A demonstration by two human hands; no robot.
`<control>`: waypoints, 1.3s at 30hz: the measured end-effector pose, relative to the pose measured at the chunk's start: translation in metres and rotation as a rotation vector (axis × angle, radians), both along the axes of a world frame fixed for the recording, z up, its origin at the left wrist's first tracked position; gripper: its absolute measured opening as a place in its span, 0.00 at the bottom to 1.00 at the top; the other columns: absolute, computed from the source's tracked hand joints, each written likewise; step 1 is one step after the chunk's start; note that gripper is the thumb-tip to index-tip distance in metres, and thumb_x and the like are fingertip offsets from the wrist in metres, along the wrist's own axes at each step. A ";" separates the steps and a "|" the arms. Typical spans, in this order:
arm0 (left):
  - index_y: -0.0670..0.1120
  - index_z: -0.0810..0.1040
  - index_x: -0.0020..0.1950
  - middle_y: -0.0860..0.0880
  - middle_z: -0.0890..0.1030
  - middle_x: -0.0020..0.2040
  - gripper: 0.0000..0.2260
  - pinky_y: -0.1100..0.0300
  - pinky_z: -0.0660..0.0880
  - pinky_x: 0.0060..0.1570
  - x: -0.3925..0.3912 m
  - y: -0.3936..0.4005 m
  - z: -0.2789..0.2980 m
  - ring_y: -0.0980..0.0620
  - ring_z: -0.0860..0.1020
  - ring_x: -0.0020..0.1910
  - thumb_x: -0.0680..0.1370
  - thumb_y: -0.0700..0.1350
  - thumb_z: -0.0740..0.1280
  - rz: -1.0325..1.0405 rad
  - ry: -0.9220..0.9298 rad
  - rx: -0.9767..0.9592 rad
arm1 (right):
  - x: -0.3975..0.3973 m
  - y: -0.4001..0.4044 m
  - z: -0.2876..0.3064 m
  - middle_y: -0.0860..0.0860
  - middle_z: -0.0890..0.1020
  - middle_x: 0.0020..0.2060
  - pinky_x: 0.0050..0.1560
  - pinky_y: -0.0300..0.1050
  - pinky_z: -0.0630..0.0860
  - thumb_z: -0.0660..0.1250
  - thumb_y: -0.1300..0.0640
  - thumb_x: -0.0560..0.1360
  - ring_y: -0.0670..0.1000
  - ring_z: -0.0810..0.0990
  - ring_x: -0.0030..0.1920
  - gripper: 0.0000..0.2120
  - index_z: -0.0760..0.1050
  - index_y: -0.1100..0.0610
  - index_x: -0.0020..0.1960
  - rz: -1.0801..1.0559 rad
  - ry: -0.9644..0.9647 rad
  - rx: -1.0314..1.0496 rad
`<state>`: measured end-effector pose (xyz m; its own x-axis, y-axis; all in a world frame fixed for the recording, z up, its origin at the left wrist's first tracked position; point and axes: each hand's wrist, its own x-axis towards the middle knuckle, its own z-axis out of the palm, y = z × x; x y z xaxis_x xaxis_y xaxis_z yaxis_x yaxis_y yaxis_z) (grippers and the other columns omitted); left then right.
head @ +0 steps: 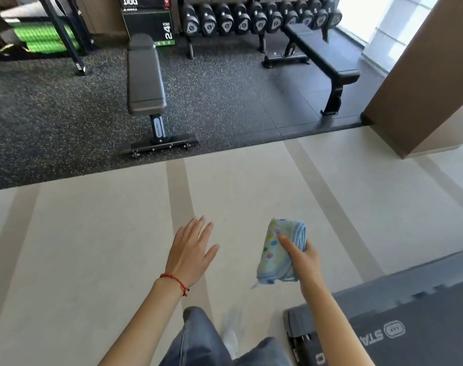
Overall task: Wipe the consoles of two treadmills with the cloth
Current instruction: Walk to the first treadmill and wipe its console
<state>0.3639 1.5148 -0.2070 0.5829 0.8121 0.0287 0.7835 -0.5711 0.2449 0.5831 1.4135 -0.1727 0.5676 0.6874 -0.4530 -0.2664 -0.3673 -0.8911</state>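
Carrying a folded pale-blue terry cloth with coloured dots [279, 250], we keep our right hand [303, 257] curled round its middle; soft, light and limp, it needs bunching. Our left hand [190, 250] hangs with fingers spread, empty, above the pale floor.

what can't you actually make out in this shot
Head view only:
- Treadmill: cut by the bottom right edge; no console in frame.
- Its deck lettering: cropped, partly behind the right hand's forearm.
- Folded cloth: far side hidden by that hand's fingers.
- Shoe: motion-blurred.
- Dumbbell markings: too small.
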 end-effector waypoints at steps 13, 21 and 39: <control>0.41 0.78 0.60 0.41 0.78 0.60 0.32 0.45 0.74 0.54 0.184 0.186 -0.005 0.42 0.75 0.60 0.81 0.59 0.40 -0.442 0.014 0.036 | 0.119 0.111 -0.010 0.51 0.82 0.43 0.38 0.41 0.76 0.71 0.54 0.71 0.51 0.81 0.44 0.07 0.76 0.52 0.48 -0.398 0.023 0.002; 0.42 0.79 0.59 0.41 0.78 0.59 0.32 0.50 0.71 0.57 0.327 0.252 0.000 0.43 0.72 0.60 0.81 0.58 0.40 -0.797 -0.006 0.106 | 0.194 0.127 -0.007 0.51 0.82 0.41 0.35 0.41 0.76 0.72 0.54 0.71 0.50 0.81 0.41 0.07 0.77 0.53 0.46 -0.773 0.026 -0.030; 0.42 0.78 0.60 0.41 0.78 0.60 0.32 0.47 0.76 0.50 0.665 0.198 0.005 0.42 0.76 0.58 0.81 0.60 0.40 -1.075 -0.021 0.042 | 0.454 0.052 -0.001 0.53 0.83 0.42 0.36 0.39 0.76 0.73 0.55 0.69 0.50 0.81 0.41 0.13 0.77 0.60 0.49 -1.119 -0.024 -0.006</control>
<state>1.0292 1.7124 -0.2024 0.9898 -0.1276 0.0628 -0.1384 -0.9664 0.2168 1.0370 1.4651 -0.1742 0.8734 -0.2182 -0.4355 -0.4323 0.0648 -0.8994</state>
